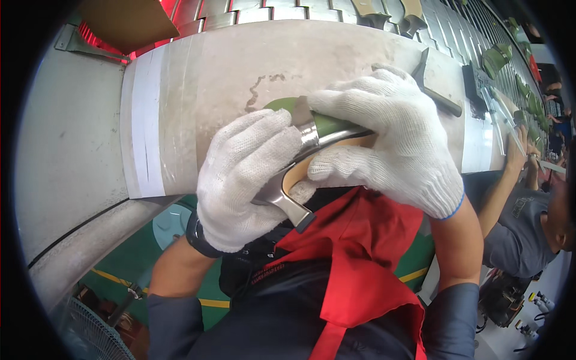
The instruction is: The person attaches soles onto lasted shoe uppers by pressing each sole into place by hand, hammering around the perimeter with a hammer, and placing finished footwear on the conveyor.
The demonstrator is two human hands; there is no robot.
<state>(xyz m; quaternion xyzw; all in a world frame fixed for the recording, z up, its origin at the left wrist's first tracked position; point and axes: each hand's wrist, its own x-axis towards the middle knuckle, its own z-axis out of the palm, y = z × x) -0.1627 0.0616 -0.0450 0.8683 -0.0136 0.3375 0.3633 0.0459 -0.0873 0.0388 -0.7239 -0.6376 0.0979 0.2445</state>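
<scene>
Both my hands wear white knitted gloves and grip one shoe over the worktable. The high-heeled shoe (309,137) has a green upper, a shiny silver band and a tan inside. Its silver heel (287,201) points toward my body and ends in a dark tip. My left hand (246,174) is closed around the left side and the heel part. My right hand (390,132) wraps the right side, fingers over the green part and thumb by the tan edge. The gloves hide much of the shoe. A hammer (443,101) lies just right of my right hand.
The pale worktable (222,66) has a stained top and tape at its ends. Behind it runs a slatted metal conveyor (288,11) carrying several shoes. A brown cardboard piece (129,27) sits at the far left. Another person (516,234) works at the right. A fan (90,330) stands lower left.
</scene>
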